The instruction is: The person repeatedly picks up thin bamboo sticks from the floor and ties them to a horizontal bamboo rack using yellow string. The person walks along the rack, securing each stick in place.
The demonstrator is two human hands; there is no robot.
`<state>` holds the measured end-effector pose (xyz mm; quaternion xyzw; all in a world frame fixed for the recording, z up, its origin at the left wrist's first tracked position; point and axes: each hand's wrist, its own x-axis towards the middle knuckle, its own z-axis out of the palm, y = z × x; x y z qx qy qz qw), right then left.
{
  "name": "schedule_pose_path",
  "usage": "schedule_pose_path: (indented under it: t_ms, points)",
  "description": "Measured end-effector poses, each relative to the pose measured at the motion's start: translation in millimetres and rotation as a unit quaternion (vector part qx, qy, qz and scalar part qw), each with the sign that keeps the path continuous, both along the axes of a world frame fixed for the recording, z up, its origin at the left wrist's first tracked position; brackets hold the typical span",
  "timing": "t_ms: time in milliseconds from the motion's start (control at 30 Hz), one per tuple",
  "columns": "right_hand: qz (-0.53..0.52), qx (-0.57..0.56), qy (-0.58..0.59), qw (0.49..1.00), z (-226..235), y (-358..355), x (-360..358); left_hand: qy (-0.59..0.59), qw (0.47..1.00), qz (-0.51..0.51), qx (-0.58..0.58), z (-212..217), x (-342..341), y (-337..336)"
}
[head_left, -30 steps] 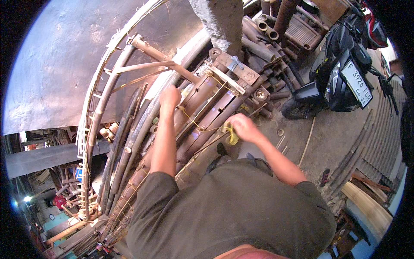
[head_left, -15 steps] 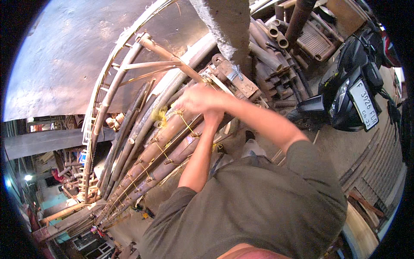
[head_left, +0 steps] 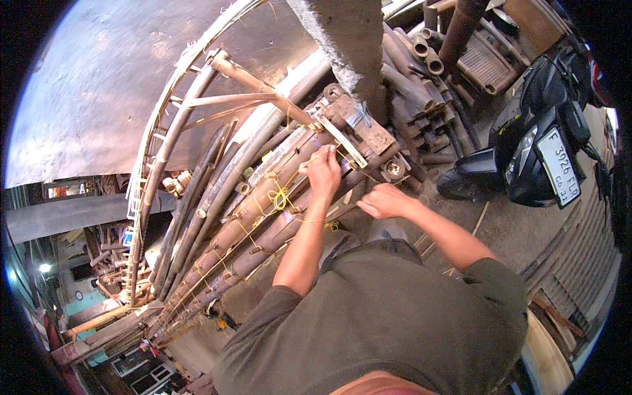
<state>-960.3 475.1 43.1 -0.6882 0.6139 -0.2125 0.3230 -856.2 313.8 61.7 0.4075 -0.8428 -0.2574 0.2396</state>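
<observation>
- Head view, far left: a bright lamp (head_left: 45,268) glows low down, and a big gray wall (head_left: 99,112) stands above it.
- Next comes a tall, bendy bamboo frame (head_left: 174,128) with short rungs like a ladder.
- Beside it, long gray poles (head_left: 229,176) lie side by side on a slant.
- Then come two thick bamboo poles (head_left: 227,236), lying next to each other on a slant. Thin yellow string goes across them in many places.
- A loose bunch of yellow string (head_left: 280,196) sits on top of these poles, near the left hand and just lower down.
- The left hand (head_left: 324,170) is over the top part of the thick poles. Its fingers are curled in tight. I cannot tell what is inside it.
- A pale wood stick (head_left: 343,140) lies across the top ends, just past that hand.
- A rough pillar (head_left: 355,39) stands behind, with a chunky wood block (head_left: 374,128) below it. A gray-blue strip is tied on the block.
- The right hand (head_left: 382,199) is to the right of the thick poles, made into a fist. What it holds is too small to tell.
- Cut bamboo tubes (head_left: 408,85) are piled behind.
- A black motorbike (head_left: 536,131) stands on the far right.
</observation>
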Motion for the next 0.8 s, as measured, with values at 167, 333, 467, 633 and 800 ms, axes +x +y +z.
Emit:
schedule_pose_path:
  t_ms: [167,333,467,633,800]
  points:
    - [-0.151,0.075,-0.429,0.888,21,5,7,0.212,0.965,-0.02,0.155,53,-31,-83]
    - [-0.293,-0.347,-0.829,0.326,12,117,-29,-0.07,0.985,0.152,-0.05,-33,-37,-160]
    - [-0.612,-0.438,-0.654,0.078,-114,249,25,-0.095,0.995,-0.021,0.0,-44,-16,-177]
    - [-0.653,-0.187,-0.732,0.043,-262,212,174,-0.065,0.989,-0.133,0.017,28,97,-168]
    - [-0.787,-0.102,-0.607,0.046,-328,201,268,-0.044,0.989,-0.126,-0.068,180,313,-212]
